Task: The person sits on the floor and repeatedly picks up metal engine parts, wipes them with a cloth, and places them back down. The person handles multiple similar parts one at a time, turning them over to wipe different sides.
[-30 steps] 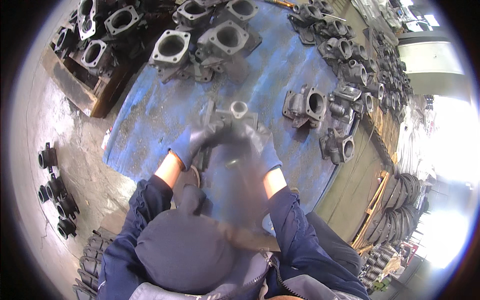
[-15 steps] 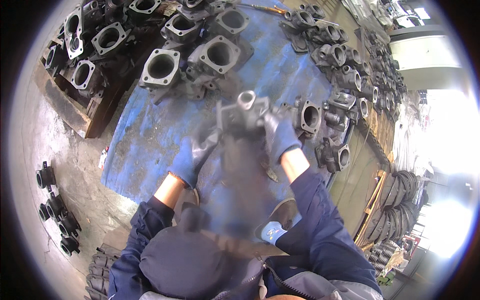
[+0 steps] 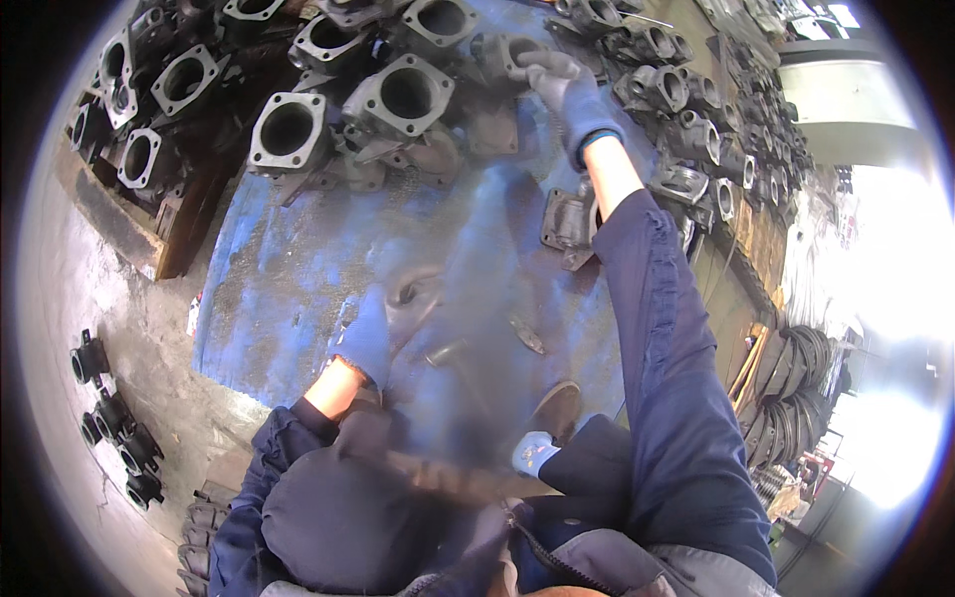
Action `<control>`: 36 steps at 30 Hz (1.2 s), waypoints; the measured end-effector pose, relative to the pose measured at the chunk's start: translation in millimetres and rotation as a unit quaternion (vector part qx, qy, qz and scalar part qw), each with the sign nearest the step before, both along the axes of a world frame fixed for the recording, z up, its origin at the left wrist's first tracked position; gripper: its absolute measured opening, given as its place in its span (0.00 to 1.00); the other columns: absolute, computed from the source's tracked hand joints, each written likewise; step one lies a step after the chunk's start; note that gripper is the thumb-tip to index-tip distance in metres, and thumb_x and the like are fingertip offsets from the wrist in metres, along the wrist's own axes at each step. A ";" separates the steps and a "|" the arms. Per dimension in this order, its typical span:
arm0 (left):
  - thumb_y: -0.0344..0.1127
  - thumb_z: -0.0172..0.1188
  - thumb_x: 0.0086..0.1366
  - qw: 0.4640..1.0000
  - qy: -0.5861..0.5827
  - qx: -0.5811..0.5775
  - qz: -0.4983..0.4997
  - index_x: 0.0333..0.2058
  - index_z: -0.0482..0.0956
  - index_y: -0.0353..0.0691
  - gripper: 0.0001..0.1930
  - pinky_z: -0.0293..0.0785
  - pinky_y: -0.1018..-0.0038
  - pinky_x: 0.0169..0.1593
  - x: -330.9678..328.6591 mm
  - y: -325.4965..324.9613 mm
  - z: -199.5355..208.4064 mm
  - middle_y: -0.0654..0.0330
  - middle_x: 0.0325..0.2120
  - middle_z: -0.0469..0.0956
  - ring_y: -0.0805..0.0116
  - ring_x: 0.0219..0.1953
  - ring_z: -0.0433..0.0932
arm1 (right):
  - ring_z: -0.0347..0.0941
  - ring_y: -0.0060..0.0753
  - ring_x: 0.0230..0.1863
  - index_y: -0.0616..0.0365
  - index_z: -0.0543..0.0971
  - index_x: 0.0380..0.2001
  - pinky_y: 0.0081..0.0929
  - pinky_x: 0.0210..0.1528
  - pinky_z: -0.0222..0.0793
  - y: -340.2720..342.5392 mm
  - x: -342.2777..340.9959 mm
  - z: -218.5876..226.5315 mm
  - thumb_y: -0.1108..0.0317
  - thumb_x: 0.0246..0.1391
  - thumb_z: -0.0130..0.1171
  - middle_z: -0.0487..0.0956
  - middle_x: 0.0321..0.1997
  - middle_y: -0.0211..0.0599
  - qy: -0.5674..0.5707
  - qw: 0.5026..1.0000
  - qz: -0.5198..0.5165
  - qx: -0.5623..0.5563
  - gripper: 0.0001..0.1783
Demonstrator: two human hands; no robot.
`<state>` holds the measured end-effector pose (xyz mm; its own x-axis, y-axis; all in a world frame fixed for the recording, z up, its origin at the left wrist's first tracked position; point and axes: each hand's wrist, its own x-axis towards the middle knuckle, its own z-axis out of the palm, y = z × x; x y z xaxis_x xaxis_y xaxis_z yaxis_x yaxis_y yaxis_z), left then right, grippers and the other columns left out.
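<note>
My right hand (image 3: 569, 92), in a blue and grey glove, reaches to the far side of the blue-covered work surface (image 3: 284, 279). Its fingers close over the upper rim of a grey metal casting (image 3: 494, 129) standing among other castings. My left hand (image 3: 378, 323), gloved alike, is low over the near middle of the surface. Its fingers look curled, but a smeary patch in the picture blurs them. A short, pale, rod-like end (image 3: 446, 352) shows beside them; its kind is unclear. Close to my right forearm lies another casting with a square flange (image 3: 567, 227).
Several square-flanged castings (image 3: 286, 131) crowd the far left, some on a wooden pallet (image 3: 119, 224). More line the right side (image 3: 696, 139). A small flat metal piece (image 3: 527, 335) lies near my shoe (image 3: 555, 410). Dark castings (image 3: 124, 438) stand on the left floor.
The casting held between both hands over the middle is gone from there. My right hand has moved far and now grips a casting at the back; my left hand has dropped slightly nearer me.
</note>
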<state>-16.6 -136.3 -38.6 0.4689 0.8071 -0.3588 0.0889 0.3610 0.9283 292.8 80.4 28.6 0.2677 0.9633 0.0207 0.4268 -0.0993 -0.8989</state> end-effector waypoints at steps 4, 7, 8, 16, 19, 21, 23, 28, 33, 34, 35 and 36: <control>0.31 0.55 0.70 0.998 -0.015 -0.050 -0.033 0.51 0.77 0.31 0.14 0.78 0.72 0.45 7.4 0.8 14.0 0.54 0.42 0.79 0.67 0.39 0.82 | 0.83 0.39 0.40 0.72 0.75 0.48 0.29 0.47 0.80 -53.2 62.0 24.3 0.68 0.63 0.58 0.84 0.41 0.51 0.014 0.990 -0.129 -0.060 0.17; 0.31 0.54 0.70 0.995 -0.007 -0.078 -0.057 0.51 0.76 0.31 0.15 0.78 0.71 0.46 7.0 -3.4 14.6 0.55 0.41 0.78 0.67 0.39 0.82 | 0.82 0.41 0.40 0.61 0.80 0.46 0.32 0.46 0.76 -133.2 72.0 22.4 0.60 0.59 0.57 0.84 0.40 0.51 -0.197 0.924 -0.311 -0.102 0.18; 0.31 0.54 0.70 0.995 -0.005 -0.082 -0.064 0.52 0.75 0.30 0.15 0.78 0.71 0.46 6.2 -5.0 13.6 0.55 0.41 0.78 0.67 0.39 0.82 | 0.83 0.41 0.36 0.59 0.81 0.44 0.31 0.42 0.77 -164.3 66.1 19.9 0.58 0.58 0.57 0.85 0.34 0.51 -0.298 0.880 -0.344 -0.133 0.17; 0.36 0.58 0.69 0.994 0.004 -0.102 -0.038 0.51 0.74 0.28 0.18 0.76 0.74 0.46 -3.9 -15.6 23.5 0.55 0.40 0.79 0.68 0.38 0.81 | 0.81 0.59 0.44 0.57 0.79 0.48 0.47 0.48 0.76 -207.0 5.6 3.4 0.39 0.58 0.53 0.83 0.39 0.57 -0.407 0.862 -0.181 -0.241 0.31; 0.36 0.57 0.69 0.994 0.016 -0.102 -0.037 0.51 0.73 0.27 0.18 0.75 0.74 0.48 -9.3 -12.3 33.1 0.55 0.40 0.79 0.68 0.39 0.81 | 0.78 0.59 0.50 0.62 0.82 0.46 0.47 0.56 0.72 -190.5 6.6 15.2 0.46 0.59 0.48 0.80 0.46 0.65 -0.374 0.857 -0.167 -0.314 0.29; 0.37 0.57 0.70 0.993 0.012 -0.107 -0.038 0.51 0.73 0.27 0.18 0.75 0.74 0.48 -11.0 -11.3 35.7 0.55 0.39 0.79 0.68 0.39 0.81 | 0.78 0.59 0.52 0.62 0.81 0.46 0.46 0.58 0.70 -180.9 8.9 18.3 0.48 0.59 0.49 0.80 0.47 0.64 -0.327 0.865 -0.162 -0.344 0.28; 0.37 0.57 0.70 0.992 -0.019 -0.118 -0.033 0.50 0.73 0.28 0.18 0.75 0.74 0.48 -11.6 -11.7 33.9 0.55 0.39 0.79 0.68 0.39 0.80 | 0.77 0.59 0.53 0.61 0.81 0.47 0.46 0.60 0.70 -178.5 9.9 16.1 0.49 0.58 0.50 0.80 0.49 0.63 -0.301 0.872 -0.167 -0.349 0.27; 0.38 0.58 0.69 0.993 -0.001 -0.112 -0.045 0.49 0.74 0.28 0.18 0.75 0.73 0.47 -12.6 -13.3 17.4 0.56 0.39 0.79 0.67 0.40 0.80 | 0.75 0.62 0.55 0.64 0.81 0.47 0.46 0.60 0.70 -183.0 11.1 3.6 0.47 0.55 0.55 0.78 0.50 0.66 -0.301 0.880 -0.188 -0.316 0.29; 0.40 0.60 0.69 0.991 -0.044 -0.126 -0.032 0.49 0.74 0.30 0.18 0.76 0.73 0.46 -17.9 -16.0 6.8 0.58 0.39 0.78 0.67 0.40 0.80 | 0.75 0.60 0.55 0.66 0.81 0.45 0.43 0.59 0.71 -174.2 25.3 -0.9 0.46 0.52 0.58 0.79 0.51 0.63 -0.278 0.879 -0.161 -0.352 0.31; 0.40 0.60 0.69 0.992 -0.040 -0.117 -0.029 0.48 0.74 0.30 0.18 0.76 0.73 0.46 -18.5 -16.2 4.7 0.58 0.39 0.78 0.67 0.40 0.80 | 0.75 0.60 0.56 0.66 0.81 0.45 0.42 0.59 0.71 -174.5 28.3 -5.9 0.47 0.52 0.58 0.79 0.51 0.62 -0.269 0.879 -0.163 -0.358 0.31; 0.41 0.60 0.69 0.992 -0.043 -0.118 -0.025 0.48 0.74 0.30 0.18 0.76 0.73 0.46 -19.4 -16.5 2.4 0.58 0.39 0.78 0.67 0.39 0.80 | 0.78 0.54 0.53 0.63 0.81 0.47 0.40 0.55 0.74 -174.8 30.9 -13.3 0.52 0.54 0.58 0.81 0.49 0.58 -0.265 0.868 -0.157 -0.389 0.26; 0.41 0.60 0.69 0.991 -0.045 -0.127 -0.020 0.47 0.74 0.31 0.18 0.76 0.73 0.46 -19.7 -17.2 -0.1 0.58 0.38 0.78 0.67 0.39 0.81 | 0.79 0.51 0.52 0.61 0.80 0.48 0.39 0.52 0.75 -181.2 31.4 -23.5 0.54 0.55 0.57 0.81 0.48 0.56 -0.293 0.867 -0.136 -0.379 0.24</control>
<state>-36.2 -153.4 -38.6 0.5376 0.6762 -0.5037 0.0282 0.5827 0.8122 324.2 -100.9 5.1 0.6449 0.6625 -0.3811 0.6558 -0.7357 -0.1692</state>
